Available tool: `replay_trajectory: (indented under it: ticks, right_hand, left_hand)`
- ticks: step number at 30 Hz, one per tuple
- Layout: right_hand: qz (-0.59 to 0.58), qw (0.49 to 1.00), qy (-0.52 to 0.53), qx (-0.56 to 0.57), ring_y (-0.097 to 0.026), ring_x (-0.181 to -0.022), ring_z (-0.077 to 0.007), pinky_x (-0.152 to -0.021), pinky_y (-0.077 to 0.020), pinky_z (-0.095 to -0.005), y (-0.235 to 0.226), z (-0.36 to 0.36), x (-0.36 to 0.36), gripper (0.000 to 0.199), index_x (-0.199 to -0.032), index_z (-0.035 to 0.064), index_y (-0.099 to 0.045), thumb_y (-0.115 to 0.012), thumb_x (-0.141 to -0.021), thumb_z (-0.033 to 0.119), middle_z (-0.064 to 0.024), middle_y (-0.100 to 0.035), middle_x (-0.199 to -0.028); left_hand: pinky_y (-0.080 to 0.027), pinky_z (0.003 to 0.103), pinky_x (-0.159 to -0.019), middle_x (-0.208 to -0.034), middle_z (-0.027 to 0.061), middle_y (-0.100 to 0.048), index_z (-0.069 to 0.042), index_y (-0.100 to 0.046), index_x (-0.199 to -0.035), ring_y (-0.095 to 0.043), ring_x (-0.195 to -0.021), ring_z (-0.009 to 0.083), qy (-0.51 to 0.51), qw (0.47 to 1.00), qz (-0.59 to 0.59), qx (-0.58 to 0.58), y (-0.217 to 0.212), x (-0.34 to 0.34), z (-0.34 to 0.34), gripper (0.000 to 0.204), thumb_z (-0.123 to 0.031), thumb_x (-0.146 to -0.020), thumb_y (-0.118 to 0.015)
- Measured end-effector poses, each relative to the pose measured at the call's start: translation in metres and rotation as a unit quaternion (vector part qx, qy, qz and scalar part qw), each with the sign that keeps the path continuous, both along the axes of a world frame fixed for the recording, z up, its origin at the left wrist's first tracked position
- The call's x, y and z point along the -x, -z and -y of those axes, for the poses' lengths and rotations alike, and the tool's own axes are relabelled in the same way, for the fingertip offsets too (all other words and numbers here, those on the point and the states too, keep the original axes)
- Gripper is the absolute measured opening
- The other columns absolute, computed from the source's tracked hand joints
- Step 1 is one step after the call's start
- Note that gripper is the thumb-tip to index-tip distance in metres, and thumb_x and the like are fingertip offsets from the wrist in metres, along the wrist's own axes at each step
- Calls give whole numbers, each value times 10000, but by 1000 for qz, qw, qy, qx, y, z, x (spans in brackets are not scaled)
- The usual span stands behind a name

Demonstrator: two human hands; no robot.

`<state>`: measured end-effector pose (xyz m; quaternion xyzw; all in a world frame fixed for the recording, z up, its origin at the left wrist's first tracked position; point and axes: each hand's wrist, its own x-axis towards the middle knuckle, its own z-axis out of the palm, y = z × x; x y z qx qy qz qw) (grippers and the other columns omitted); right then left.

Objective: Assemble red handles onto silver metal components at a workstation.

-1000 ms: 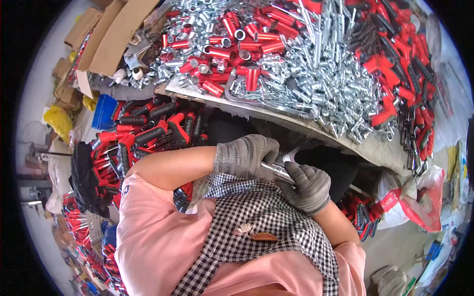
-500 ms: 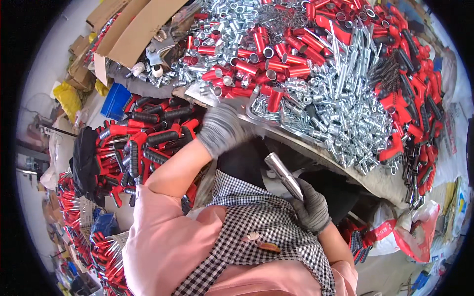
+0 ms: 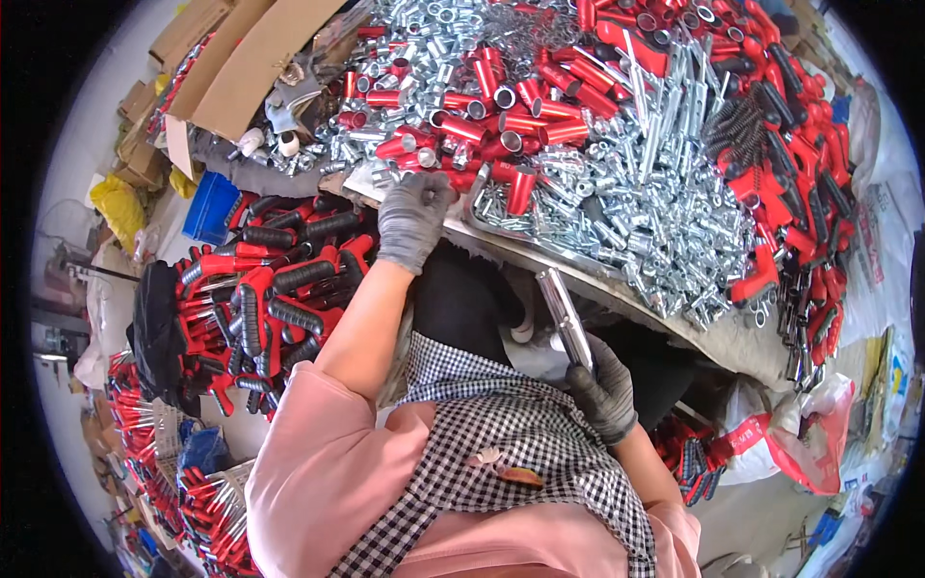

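Silver, cylindrical metal tube [image 3: 567, 318]: held over the lap in the right hand [image 3: 603, 390], grey-gloved, fingers closed round its near end; far end free. Change: one second earlier both hands are at the tube; now the left hand [image 3: 414, 223], also grey-gloved, is at the cluttered bench [image 3: 737, 349], so the right alone supports the tube. Left fingers partly curled, near glossy red metal sleeves [image 3: 464, 129]; whether they grip anything, cannot tell. In the way: shallow metal tray [image 3: 520, 237], raised rim just right of the left hand; loose sleeves crowd beyond the fingertips. Around: heaped small silver metal fittings [image 3: 665, 241]; red-and-black handled tools [image 3: 252, 323] left of the left forearm.
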<state>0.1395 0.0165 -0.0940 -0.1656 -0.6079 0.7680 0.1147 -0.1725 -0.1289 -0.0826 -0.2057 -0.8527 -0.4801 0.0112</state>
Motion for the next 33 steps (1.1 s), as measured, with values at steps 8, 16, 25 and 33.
replay_trajectory:
  ticks: [8,16,25,33]
  right_hand:
    - [-26,980,-119,160,-446,-503,-64,-444,-330,-195,-15,-4,0,643,-1269,-55,-455,-691,-828,349,-19,-529,-675]
    - [-38,974,-118,187,-400,-444,-59,-413,-281,-194,-8,4,-6,692,-1251,-97,-448,-644,-826,413,-4,-486,-608]
    - [-91,939,-144,299,-402,-450,-75,-423,-281,-204,-5,8,-12,630,-1321,-1,-426,-645,-863,372,3,-477,-608]
    - [-88,944,-93,305,-437,-478,-128,-444,-354,-254,-3,5,5,544,-1261,47,-463,-648,-864,369,-44,-501,-622]
  left_hand:
    - [-478,292,-728,-917,69,-618,-40,-567,-1028,-595,-812,190,248,925,123,-262,-29,-50,8,239,-109,-828,-678]
    - [-501,363,-832,-1015,93,-618,-23,-530,-1197,-613,-963,229,337,811,293,-379,-30,-99,-18,562,-354,-794,-741]
    - [-543,400,-790,-1024,129,-616,-62,-484,-1248,-647,-912,283,420,752,303,-408,-29,-114,-52,511,-340,-859,-664]
    - [-526,418,-814,-1044,143,-601,-75,-422,-1321,-637,-920,283,423,726,410,-355,-17,-130,-65,589,-404,-877,-626]
